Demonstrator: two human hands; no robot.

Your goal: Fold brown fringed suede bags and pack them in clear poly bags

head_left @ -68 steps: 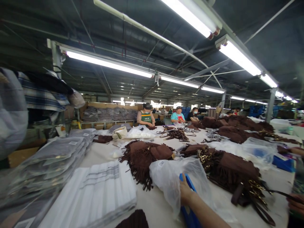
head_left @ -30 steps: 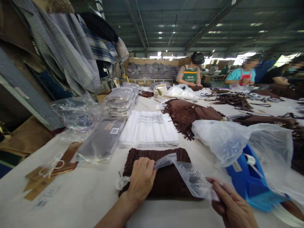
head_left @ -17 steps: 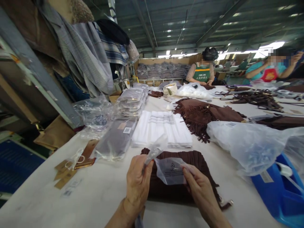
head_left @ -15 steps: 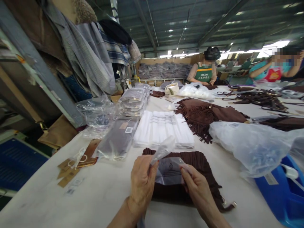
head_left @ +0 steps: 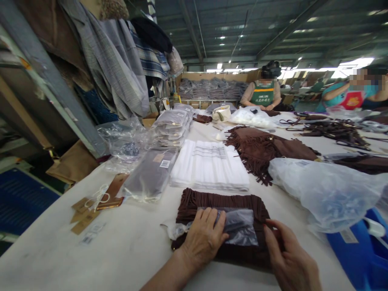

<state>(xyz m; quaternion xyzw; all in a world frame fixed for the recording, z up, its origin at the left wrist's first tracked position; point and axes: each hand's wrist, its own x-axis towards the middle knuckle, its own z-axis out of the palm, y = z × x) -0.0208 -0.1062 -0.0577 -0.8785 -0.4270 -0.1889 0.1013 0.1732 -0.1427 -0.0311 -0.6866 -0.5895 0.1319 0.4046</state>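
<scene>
Right, dk-brown fringed bag (head_left: pixel 194 200) lies flat at front-ctr of the white tbl (head_left: pixel 130 258), both hands on or at it. L hand (head_left: pixel 204 236): palm down, fingers slightly spread, resting on a clear plastic sleeve (head_left: pixel 242 226) laid across the bag's mid. Crumpled whitish plastic (head_left: pixel 176 231) sticks out at bag's L end. R hand (head_left: pixel 294 254): half-curled, thumb + forefinger at bag's R edge; can't tell if they're pinching it.

Just behind bag: 1 stack of white sheets (head_left: pixel 209 167) w/ dk print. L of that, 1 grey polybagged item (head_left: pixel 151 171) w/ barcode label; a pile of similar polybags (head_left: pixel 171 127) beyond. Nr L tbl edge: kraft hang tags (head_left: pixel 83 222) w/ white cord. R side: translucent plastic bag (head_left: pixel 324 194) over part of a blue plastic holder (head_left: pixel 348 250); brown fringed pieces (head_left: pixel 257 147) behind. Across tbl, 2 co-workers: 1 in green apron (head_left: pixel 263 97), 1 in red apron (head_left: pixel 351 100), arms raised.
</scene>
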